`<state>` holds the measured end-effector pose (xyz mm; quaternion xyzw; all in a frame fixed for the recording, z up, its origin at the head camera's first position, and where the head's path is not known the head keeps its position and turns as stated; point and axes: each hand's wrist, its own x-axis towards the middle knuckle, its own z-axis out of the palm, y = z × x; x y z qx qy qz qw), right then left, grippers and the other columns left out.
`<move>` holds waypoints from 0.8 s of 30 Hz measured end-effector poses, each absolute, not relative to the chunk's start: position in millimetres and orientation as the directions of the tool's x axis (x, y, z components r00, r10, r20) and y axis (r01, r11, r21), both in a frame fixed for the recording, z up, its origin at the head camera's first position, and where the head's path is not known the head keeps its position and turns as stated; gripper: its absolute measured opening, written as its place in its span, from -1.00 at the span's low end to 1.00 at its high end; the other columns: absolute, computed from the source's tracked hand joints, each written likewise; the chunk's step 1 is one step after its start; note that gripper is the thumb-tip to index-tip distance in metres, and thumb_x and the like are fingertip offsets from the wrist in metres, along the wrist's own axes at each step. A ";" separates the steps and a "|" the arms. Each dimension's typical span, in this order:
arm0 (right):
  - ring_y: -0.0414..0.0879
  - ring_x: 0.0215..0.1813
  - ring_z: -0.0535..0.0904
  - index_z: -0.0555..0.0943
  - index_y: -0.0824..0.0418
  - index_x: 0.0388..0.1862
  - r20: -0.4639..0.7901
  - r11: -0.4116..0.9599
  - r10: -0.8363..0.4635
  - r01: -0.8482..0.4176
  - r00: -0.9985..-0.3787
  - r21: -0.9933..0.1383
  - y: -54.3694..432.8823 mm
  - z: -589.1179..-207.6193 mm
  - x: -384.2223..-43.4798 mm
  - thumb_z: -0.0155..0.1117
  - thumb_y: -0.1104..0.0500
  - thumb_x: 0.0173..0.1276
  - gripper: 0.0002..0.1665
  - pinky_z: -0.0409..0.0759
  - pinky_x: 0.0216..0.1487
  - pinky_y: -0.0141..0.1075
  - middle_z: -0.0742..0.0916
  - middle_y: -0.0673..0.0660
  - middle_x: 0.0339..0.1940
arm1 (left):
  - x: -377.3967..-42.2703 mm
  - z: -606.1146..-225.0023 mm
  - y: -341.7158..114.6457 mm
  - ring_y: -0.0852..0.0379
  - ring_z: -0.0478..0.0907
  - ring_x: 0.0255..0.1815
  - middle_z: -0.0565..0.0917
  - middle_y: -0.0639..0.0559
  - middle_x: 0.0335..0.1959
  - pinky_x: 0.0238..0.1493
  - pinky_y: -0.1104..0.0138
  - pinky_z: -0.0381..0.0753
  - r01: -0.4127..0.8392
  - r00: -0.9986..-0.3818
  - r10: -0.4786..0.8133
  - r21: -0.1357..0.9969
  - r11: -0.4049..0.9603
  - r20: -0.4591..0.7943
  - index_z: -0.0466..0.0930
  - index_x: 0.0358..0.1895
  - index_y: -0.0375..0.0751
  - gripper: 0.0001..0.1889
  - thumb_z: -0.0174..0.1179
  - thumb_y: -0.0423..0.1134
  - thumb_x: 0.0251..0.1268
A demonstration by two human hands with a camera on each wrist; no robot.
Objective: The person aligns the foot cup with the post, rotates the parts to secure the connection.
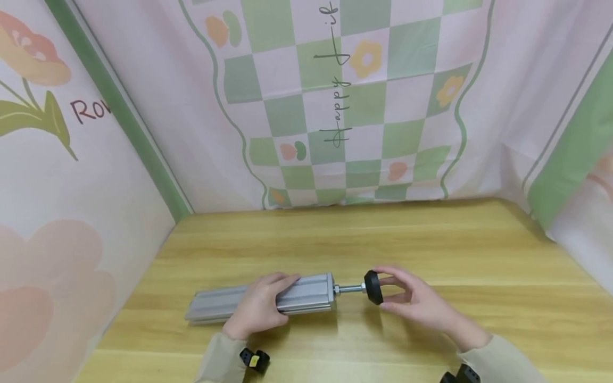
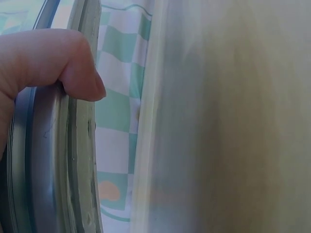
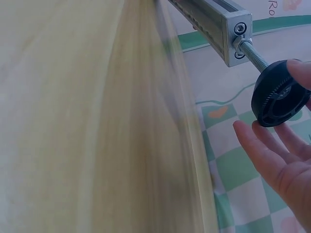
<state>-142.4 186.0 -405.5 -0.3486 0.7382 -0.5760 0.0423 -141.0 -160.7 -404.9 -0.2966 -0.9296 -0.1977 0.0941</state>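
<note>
A silver aluminium profile (image 1: 308, 291) lies lengthwise across my front, its right end raised over the wooden table. My left hand (image 1: 261, 306) grips it around the middle; in the left wrist view, a bent thumb (image 2: 63, 60) hooks over its edge. A threaded rod (image 3: 253, 56) with a nut (image 3: 238, 44) sticks out of the profile's end, beside a socket-head screw (image 3: 240, 28). On the rod's outer tip sits a round black levelling foot (image 1: 373, 288), its ribbed hollow underside facing right. My right hand (image 1: 423, 306) pinches the foot's rim between thumb and fingertips.
The wood-grain table (image 1: 364, 234) spreads beneath both hands. Behind it hangs a green-and-white checked cloth (image 1: 325, 122), and a printed curtain (image 1: 72, 213) closes off the left side. Black camera mounts (image 1: 255, 360) are strapped to both wrists.
</note>
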 end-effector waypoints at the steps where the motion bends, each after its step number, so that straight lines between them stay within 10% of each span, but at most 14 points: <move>1: -0.40 0.11 0.50 0.29 0.25 0.36 0.336 0.094 -0.562 -0.462 -0.756 -0.882 186.1 -405.5 -142.1 0.28 0.41 0.14 -0.23 0.64 -0.08 -0.30 0.44 -0.34 0.22 | -140.7 -404.9 -160.5 0.13 0.55 -0.08 0.61 0.05 0.01 -0.03 0.17 0.57 0.589 -0.806 0.515 0.312 0.746 0.291 0.46 0.27 -0.10 -0.13 0.37 -0.33 -0.42; 12: -0.38 0.10 0.50 0.26 0.31 0.37 0.274 0.109 -0.579 -0.406 -0.768 -0.907 188.6 -404.6 -140.6 0.27 0.32 0.20 -0.26 0.64 -0.09 -0.28 0.41 -0.36 0.21 | -140.1 -405.8 -159.2 0.13 0.56 -0.07 0.61 0.05 0.01 -0.01 0.15 0.56 0.595 -0.802 0.521 0.312 0.741 0.292 0.46 0.27 -0.10 -0.13 0.38 -0.33 -0.43; 19: -0.36 0.05 0.52 0.26 0.34 0.35 0.272 0.109 -0.566 -0.398 -0.778 -0.911 187.7 -400.7 -137.6 0.25 0.35 0.21 -0.28 0.65 -0.11 -0.29 0.35 0.54 0.24 | -141.8 -406.8 -159.0 0.15 0.56 -0.11 0.62 0.06 -0.02 -0.04 0.18 0.57 0.609 -0.791 0.530 0.306 0.732 0.305 0.47 0.26 -0.11 -0.13 0.37 -0.33 -0.46; 24: -0.34 0.01 0.54 0.25 0.39 0.34 0.232 0.144 -0.553 -0.367 -0.800 -0.919 187.5 -401.5 -138.1 0.26 0.32 0.22 -0.28 0.65 -0.10 -0.30 0.34 0.58 0.21 | -142.4 -407.5 -159.3 0.17 0.55 -0.11 0.62 0.08 -0.02 -0.03 0.17 0.56 0.610 -0.790 0.532 0.305 0.731 0.304 0.47 0.26 -0.10 -0.13 0.37 -0.33 -0.46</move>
